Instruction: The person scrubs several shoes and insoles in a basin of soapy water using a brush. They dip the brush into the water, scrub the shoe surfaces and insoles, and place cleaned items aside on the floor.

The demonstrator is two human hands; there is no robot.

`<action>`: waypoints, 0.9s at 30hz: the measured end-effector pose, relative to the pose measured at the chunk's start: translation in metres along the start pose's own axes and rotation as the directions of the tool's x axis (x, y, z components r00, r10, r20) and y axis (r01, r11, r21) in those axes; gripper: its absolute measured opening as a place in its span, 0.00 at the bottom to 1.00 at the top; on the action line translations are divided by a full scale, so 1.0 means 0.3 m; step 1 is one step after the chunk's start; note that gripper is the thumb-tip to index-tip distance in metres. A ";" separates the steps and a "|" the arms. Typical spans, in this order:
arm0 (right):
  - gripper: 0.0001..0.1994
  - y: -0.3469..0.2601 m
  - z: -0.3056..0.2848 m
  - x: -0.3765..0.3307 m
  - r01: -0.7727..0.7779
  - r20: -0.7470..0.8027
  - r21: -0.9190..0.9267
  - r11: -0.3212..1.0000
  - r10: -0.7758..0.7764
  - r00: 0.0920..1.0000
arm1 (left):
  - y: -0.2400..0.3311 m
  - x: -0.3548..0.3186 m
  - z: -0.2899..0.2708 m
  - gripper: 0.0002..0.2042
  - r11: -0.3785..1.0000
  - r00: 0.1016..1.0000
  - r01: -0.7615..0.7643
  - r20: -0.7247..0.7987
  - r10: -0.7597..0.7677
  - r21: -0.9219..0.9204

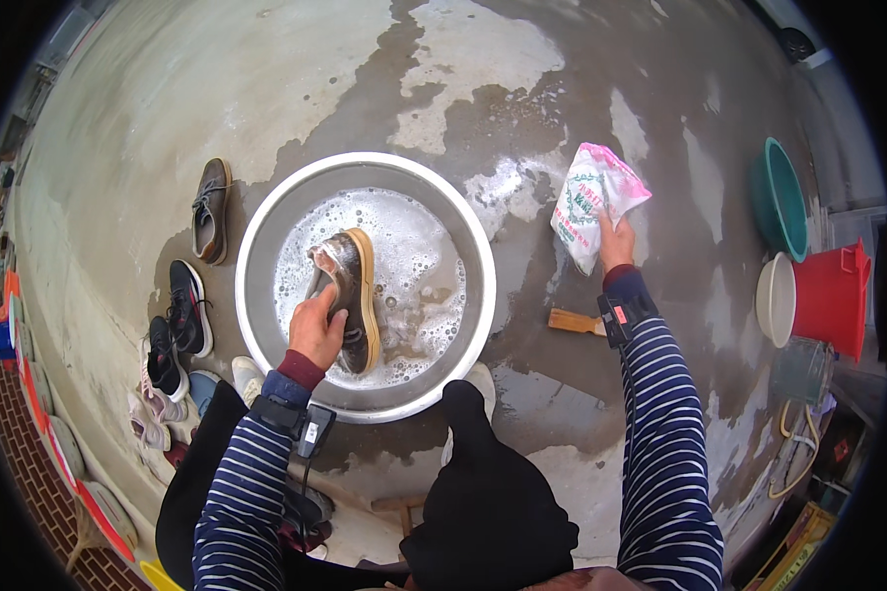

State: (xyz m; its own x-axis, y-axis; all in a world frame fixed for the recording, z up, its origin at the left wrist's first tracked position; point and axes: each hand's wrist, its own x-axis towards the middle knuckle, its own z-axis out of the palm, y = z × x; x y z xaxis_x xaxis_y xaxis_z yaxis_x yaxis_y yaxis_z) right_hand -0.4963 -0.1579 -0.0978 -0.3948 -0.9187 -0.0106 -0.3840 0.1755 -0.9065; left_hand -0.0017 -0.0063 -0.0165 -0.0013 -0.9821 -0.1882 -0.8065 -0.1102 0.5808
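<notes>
My left hand (316, 328) grips a wet brown shoe (348, 295) with a tan sole, holding it on its side over the metal basin (249, 295). Foamy water (419, 261) fills the basin below the shoe, with suds clinging to the toe. Out to the right, my right hand (617, 242) is closed on the lower edge of a white plastic bag (589, 209) with pink edges and green print. The bag is held above the wet concrete. Close under that wrist lies a wooden-handled brush (575, 321), its far end hidden by my sleeve.
A matching brown shoe (210, 212) lies left of the basin, with dark sneakers (187, 307) and several other shoes nearer me. At the right stand a green basin (783, 200), a red bucket (826, 298) and a cream bowl (776, 300). Wet concrete (522, 394) surrounds the basin.
</notes>
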 end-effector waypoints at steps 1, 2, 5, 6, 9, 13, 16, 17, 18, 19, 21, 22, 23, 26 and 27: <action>0.19 0.053 -0.014 0.018 0.013 0.008 0.088 0.996 -0.014 1.000 | -0.027 -0.006 0.018 0.19 0.990 0.989 0.135 0.065 -0.132 -0.043; 0.19 0.101 -0.030 0.032 -0.058 0.006 0.091 0.994 0.058 0.998 | -0.054 -0.009 0.043 0.20 0.979 0.993 0.115 0.045 -0.108 -0.171; 0.23 0.209 -0.099 0.043 -0.187 0.015 0.198 0.962 0.187 0.982 | -0.126 -0.011 0.089 0.25 0.883 0.990 0.139 0.095 -0.108 -0.447; 0.24 0.237 -0.128 0.029 -0.197 0.022 0.104 0.975 0.196 0.980 | -0.138 -0.013 0.093 0.24 0.880 0.989 0.143 0.110 -0.103 -0.453; 0.25 0.292 -0.230 -0.034 -0.420 0.067 0.009 0.907 0.419 0.906 | -0.145 -0.006 0.094 0.21 0.843 0.984 0.143 0.164 -0.066 -0.518; 0.21 0.294 -0.280 -0.182 -0.420 -0.012 -0.137 0.897 0.422 0.907 | -0.105 0.011 0.067 0.21 0.847 0.987 0.142 0.136 -0.083 -0.512; 0.18 0.242 -0.251 -0.359 -0.242 0.034 -0.369 0.897 0.273 0.961 | -0.073 0.004 0.031 0.21 0.811 0.986 0.162 0.124 -0.111 -0.562; 0.18 0.224 -0.221 -0.421 -0.265 0.154 -0.358 0.895 0.336 0.929 | -0.063 -0.004 0.017 0.22 0.786 0.983 0.181 0.126 -0.131 -0.592; 0.18 0.210 -0.183 -0.471 -0.323 0.258 -0.348 0.880 0.421 0.869 | -0.053 -0.012 0.000 0.22 0.759 0.981 0.196 0.127 -0.149 -0.621; 0.17 0.199 -0.136 -0.499 -0.294 0.284 -0.365 0.883 0.406 0.869 | -0.044 -0.019 -0.021 0.22 0.753 0.980 0.201 0.127 -0.156 -0.627; 0.15 0.188 -0.071 -0.541 -0.277 0.339 -0.398 0.875 0.421 0.841 | -0.026 -0.034 -0.060 0.22 0.733 0.984 0.176 0.132 -0.119 -0.657; 0.14 0.187 -0.047 -0.549 -0.160 0.292 -0.474 0.866 0.326 0.899 | -0.016 -0.043 -0.080 0.22 0.737 0.983 0.183 0.117 -0.141 -0.651; 0.13 0.188 -0.029 -0.554 -0.086 0.267 -0.532 0.843 0.263 0.927 | -0.008 -0.054 -0.103 0.21 0.723 0.982 0.189 0.121 -0.145 -0.665; 0.10 0.198 -0.032 -0.578 -0.281 0.218 -0.426 0.860 0.400 0.890 | 0.011 -0.092 -0.154 0.21 0.665 0.990 0.138 0.111 -0.083 -0.734; 0.09 0.201 -0.049 -0.589 -0.433 0.231 -0.319 0.843 0.512 0.827 | 0.016 -0.104 -0.163 0.21 0.683 0.992 0.122 0.100 -0.072 -0.721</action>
State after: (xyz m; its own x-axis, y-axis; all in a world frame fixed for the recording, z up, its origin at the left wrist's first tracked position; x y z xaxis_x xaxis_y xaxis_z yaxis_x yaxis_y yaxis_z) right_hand -0.4619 0.0203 -0.1445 -0.3310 -0.7517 -0.5704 -0.4192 0.6587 -0.6248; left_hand 0.0234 0.0164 0.0309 -0.0026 -0.9515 -0.3078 -0.1247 -0.3051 0.9441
